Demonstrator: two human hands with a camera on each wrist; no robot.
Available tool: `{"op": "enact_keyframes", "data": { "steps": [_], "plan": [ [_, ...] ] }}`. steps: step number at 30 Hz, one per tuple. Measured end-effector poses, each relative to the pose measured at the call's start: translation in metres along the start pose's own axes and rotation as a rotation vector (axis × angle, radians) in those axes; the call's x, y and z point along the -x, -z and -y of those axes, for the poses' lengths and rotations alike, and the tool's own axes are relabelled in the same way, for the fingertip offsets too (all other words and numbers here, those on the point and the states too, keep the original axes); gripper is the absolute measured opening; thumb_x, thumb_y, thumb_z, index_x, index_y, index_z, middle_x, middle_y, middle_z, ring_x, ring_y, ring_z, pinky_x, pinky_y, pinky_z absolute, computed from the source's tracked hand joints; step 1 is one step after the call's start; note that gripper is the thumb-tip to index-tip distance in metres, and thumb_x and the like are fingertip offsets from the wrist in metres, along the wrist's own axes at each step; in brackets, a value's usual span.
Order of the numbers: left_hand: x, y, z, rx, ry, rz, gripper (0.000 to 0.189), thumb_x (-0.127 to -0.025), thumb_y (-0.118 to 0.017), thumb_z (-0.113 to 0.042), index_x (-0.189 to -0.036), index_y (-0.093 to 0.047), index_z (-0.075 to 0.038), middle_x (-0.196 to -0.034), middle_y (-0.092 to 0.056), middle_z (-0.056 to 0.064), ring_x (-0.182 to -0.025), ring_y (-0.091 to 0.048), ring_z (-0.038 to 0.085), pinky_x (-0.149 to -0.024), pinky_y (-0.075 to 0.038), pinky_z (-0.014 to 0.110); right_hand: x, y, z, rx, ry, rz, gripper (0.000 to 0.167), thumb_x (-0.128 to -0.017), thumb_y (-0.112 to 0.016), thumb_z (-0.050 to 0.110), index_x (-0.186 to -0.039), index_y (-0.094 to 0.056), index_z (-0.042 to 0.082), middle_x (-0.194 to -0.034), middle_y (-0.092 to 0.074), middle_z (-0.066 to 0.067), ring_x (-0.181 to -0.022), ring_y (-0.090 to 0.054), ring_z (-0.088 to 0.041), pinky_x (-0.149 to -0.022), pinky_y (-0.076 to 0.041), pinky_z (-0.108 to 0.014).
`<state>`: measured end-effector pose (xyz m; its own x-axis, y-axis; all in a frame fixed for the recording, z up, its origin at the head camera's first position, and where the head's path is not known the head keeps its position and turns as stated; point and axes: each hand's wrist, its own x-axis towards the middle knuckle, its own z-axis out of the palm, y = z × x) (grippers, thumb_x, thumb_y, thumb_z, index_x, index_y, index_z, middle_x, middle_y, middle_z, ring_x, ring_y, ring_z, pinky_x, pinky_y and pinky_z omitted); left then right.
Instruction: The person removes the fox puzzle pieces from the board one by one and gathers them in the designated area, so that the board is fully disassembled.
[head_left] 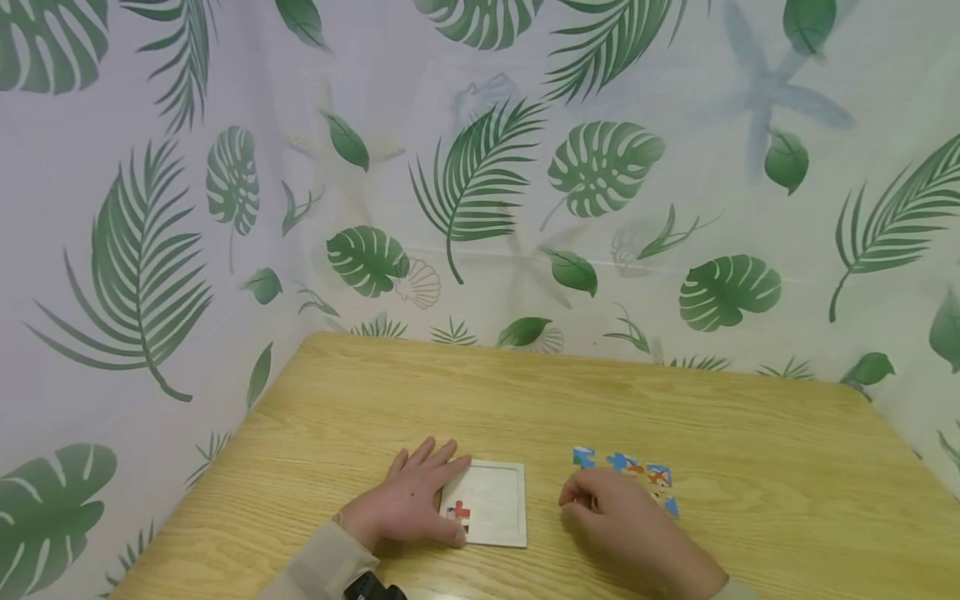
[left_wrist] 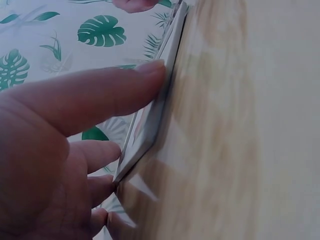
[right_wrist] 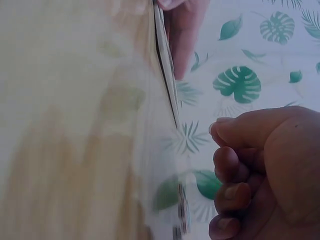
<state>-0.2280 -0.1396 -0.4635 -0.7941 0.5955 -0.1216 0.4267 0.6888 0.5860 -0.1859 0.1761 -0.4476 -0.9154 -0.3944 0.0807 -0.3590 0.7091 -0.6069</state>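
A white square puzzle tray (head_left: 497,505) lies on the table with one red-and-white jigsaw piece (head_left: 459,512) in its lower left corner. My left hand (head_left: 412,498) rests at the tray's left side, fingers spread and straight. In the left wrist view, the thumb (left_wrist: 135,82) touches the near rim of the tray (left_wrist: 162,105). To the right of the tray, my right hand (head_left: 618,512) is raised over the table with curled fingers, thumb near the index finger. In the right wrist view, nothing shows between its fingertips (right_wrist: 225,165). Several loose jigsaw pieces (head_left: 660,475) lie beyond it, partly covered.
A blue-and-green jigsaw piece (head_left: 582,456) lies a little apart, at the left of the loose pieces. The wooden table (head_left: 525,392) ends at the back against a leaf-print cloth (head_left: 480,292). A black device (head_left: 371,586) is by the left sleeve.
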Motion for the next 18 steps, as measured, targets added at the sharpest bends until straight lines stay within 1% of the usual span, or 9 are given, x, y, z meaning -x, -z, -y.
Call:
{"op": "enact_keyframes", "data": {
  "steps": [4, 10, 13, 18],
  "plan": [
    [0.001, 0.001, 0.0, 0.0, -0.001, 0.005, 0.106, -0.073, -0.084, -0.052, -0.159, -0.035, -0.014, -0.166, -0.02, 0.013, -0.153, -0.003, 0.039, -0.117, 0.002, 0.065, -0.013, -0.013, 0.013, -0.034, 0.029, 0.044, 0.006, -0.096, -0.069, 0.017, -0.091, -0.07, 0.02, -0.077, -0.056, 0.012, -0.068, -0.049, -0.007, -0.062, -0.045, -0.028],
    [0.003, 0.005, -0.002, 0.014, -0.007, 0.042, 0.105, -0.074, -0.083, -0.045, -0.16, -0.033, -0.013, -0.167, -0.018, 0.012, -0.154, -0.002, 0.037, -0.118, 0.0, 0.062, -0.032, -0.032, 0.031, -0.079, 0.063, 0.106, 0.004, -0.096, -0.068, 0.019, -0.098, -0.072, 0.019, -0.071, -0.054, 0.01, -0.062, -0.048, -0.007, -0.059, -0.044, -0.028],
    [0.003, 0.007, -0.002, -0.002, -0.009, 0.05, 0.103, -0.076, -0.084, -0.043, -0.16, -0.033, -0.011, -0.167, -0.018, 0.012, -0.154, -0.003, 0.037, -0.118, -0.002, 0.062, -0.039, -0.04, 0.04, -0.075, 0.077, 0.121, 0.006, -0.096, -0.069, 0.02, -0.101, -0.072, 0.019, -0.071, -0.054, 0.01, -0.061, -0.047, -0.007, -0.059, -0.043, -0.028],
    [0.004, 0.008, -0.002, -0.023, -0.009, 0.044, 0.102, -0.076, -0.084, -0.045, -0.159, -0.035, -0.01, -0.166, -0.02, 0.013, -0.153, -0.005, 0.039, -0.117, -0.003, 0.065, -0.05, -0.053, 0.053, -0.053, 0.115, 0.153, 0.009, -0.094, -0.07, 0.021, -0.102, -0.073, 0.018, -0.071, -0.053, 0.011, -0.063, -0.048, -0.005, -0.061, -0.043, -0.026]
  ]
}}
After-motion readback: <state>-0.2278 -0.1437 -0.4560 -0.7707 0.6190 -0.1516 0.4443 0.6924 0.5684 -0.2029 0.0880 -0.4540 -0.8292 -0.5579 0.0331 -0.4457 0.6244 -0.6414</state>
